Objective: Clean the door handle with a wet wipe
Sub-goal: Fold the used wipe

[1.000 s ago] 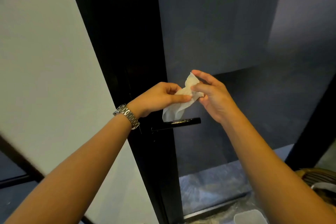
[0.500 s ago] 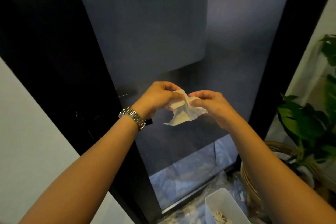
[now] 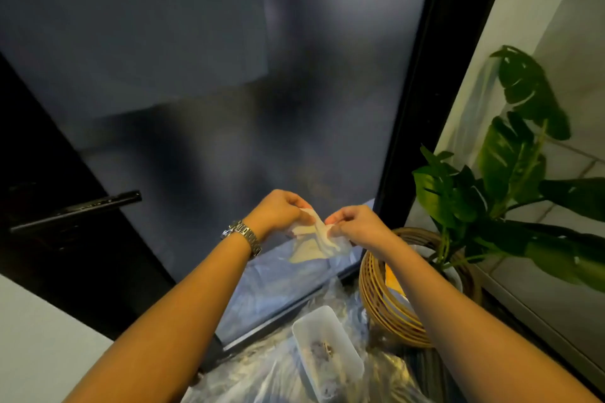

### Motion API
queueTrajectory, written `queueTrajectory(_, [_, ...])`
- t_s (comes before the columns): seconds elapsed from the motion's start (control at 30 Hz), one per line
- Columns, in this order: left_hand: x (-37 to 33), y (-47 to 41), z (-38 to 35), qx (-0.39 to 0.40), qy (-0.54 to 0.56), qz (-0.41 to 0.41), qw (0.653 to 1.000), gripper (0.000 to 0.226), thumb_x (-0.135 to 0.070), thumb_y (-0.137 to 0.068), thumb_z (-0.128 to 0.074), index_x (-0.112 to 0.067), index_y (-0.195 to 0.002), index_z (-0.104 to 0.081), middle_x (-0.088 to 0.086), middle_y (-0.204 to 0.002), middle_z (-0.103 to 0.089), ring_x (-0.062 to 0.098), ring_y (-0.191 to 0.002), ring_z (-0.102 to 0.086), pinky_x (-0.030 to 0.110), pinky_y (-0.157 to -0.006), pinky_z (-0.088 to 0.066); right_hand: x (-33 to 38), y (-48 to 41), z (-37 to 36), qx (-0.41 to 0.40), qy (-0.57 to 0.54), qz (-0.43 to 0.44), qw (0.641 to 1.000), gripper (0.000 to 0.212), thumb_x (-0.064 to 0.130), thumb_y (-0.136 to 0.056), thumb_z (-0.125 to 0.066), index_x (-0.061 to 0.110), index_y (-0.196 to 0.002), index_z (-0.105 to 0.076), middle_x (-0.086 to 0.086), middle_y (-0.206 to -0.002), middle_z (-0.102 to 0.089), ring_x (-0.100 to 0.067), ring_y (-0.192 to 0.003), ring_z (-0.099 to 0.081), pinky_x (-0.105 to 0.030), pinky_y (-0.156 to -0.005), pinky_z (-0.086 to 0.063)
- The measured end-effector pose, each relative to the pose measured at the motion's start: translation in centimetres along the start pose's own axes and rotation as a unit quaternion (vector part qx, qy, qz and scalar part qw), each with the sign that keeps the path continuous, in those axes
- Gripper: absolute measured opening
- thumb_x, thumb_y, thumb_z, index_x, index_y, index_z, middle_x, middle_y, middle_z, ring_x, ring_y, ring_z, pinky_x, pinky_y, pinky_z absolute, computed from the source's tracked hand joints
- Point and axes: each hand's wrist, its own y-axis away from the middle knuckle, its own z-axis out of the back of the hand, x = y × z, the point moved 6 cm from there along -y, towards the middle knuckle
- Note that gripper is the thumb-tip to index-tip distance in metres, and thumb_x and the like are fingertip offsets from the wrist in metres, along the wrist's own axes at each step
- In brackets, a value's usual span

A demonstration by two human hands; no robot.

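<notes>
View: Through the head camera I look down at a dark-framed door with a frosted glass panel (image 3: 196,75). Two bare forearms reach in from the bottom edge.
Left hand (image 3: 278,210): At six o'clock from the middle of my view. Its fingers are curled and pinch the left edge of the wet wipe. A metal wristwatch (image 3: 244,235) sits on the wrist.
Right hand (image 3: 357,226): Just beside the left, at its three o'clock. Finger and thumb pinch the wipe's other edge.
Wet wipe (image 3: 314,240): White and crumpled, drawn between the two hands, with a loose flap hanging toward six o'clock. I judge it is held by two edges to be opened out or folded to a fresh face.
Door handle (image 3: 78,209): A black lever lying level at nine o'clock of my view, well apart from both hands and the wipe. Nothing touches it.
Step in hand: Readying the wipe, as I read it; no wiping is under way.
Next move: One hand would need to carry the wipe toward nine o'clock and wrap it round the lever.
Surroundings: A woven basket (image 3: 386,307) at five o'clock, with a large-leaved plant (image 3: 510,173) at three o'clock. A clear plastic tray (image 3: 327,353) lies on crinkled plastic sheeting (image 3: 262,373) near six o'clock.
Risk: The thin damp wipe could tear or bunch if it is pulled hard.
</notes>
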Motion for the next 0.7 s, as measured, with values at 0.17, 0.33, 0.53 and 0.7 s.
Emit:
queueTrajectory(0.17, [4.6, -2.0, -6.4, 0.021, 0.008, 0.057, 0.998, 0.009, -0.005, -0.077, -0.068, -0.009, -0.084, -0.067, 0.001, -0.070, -0.061, 0.013, -0.064, -0.058, 0.020, -0.053, -0.052, -8.0, -0.8, 0.1, 0.016, 0.016, -0.054, 0.998, 0.022, 0.002, -0.072, -0.072, 0.020, -0.066, -0.062, 0.001, -0.060, -0.053, -0.014, -0.060, -0.050, -0.026, -0.058, -0.042])
queueTrajectory(0.33, [8.5, -3.7, -10.8, 0.038, -0.014, 0.104, 0.994, 0.018, -0.005, -0.078, -0.067, -0.003, -0.096, -0.068, 0.006, -0.081, -0.061, 0.014, -0.071, -0.055, 0.017, -0.053, -0.046, -13.1, -1.3, -1.0, 0.038, 0.024, -0.099, 0.994, 0.019, -0.003, -0.075, -0.068, 0.015, -0.068, -0.063, 0.000, -0.061, -0.055, -0.014, -0.062, -0.053, -0.031, -0.067, -0.046])
queueTrajectory(0.53, [12.6, -4.7, -13.9, 0.047, -0.022, 0.137, 0.989, 0.015, -0.001, -0.075, -0.066, -0.010, -0.086, -0.068, 0.004, -0.074, -0.061, 0.009, -0.060, -0.054, 0.016, -0.047, -0.043, -16.4, -1.8, -3.0, 0.086, 0.070, -0.126, 0.986, 0.025, -0.004, -0.077, -0.062, 0.016, -0.062, -0.064, 0.002, -0.058, -0.057, -0.017, -0.066, -0.056, -0.035, -0.070, -0.051])
queueTrajectory(0.7, [14.8, -4.9, -15.5, 0.059, -0.017, 0.142, 0.988, 0.014, 0.001, -0.072, -0.065, -0.013, -0.071, -0.064, 0.000, -0.065, -0.058, 0.012, -0.061, -0.053, 0.019, -0.054, -0.045, -18.1, -1.7, -4.4, 0.132, 0.115, -0.140, 0.974, 0.020, -0.001, -0.083, -0.057, -0.001, -0.098, -0.069, 0.005, -0.056, -0.057, -0.008, -0.058, -0.052, -0.013, -0.052, -0.038])
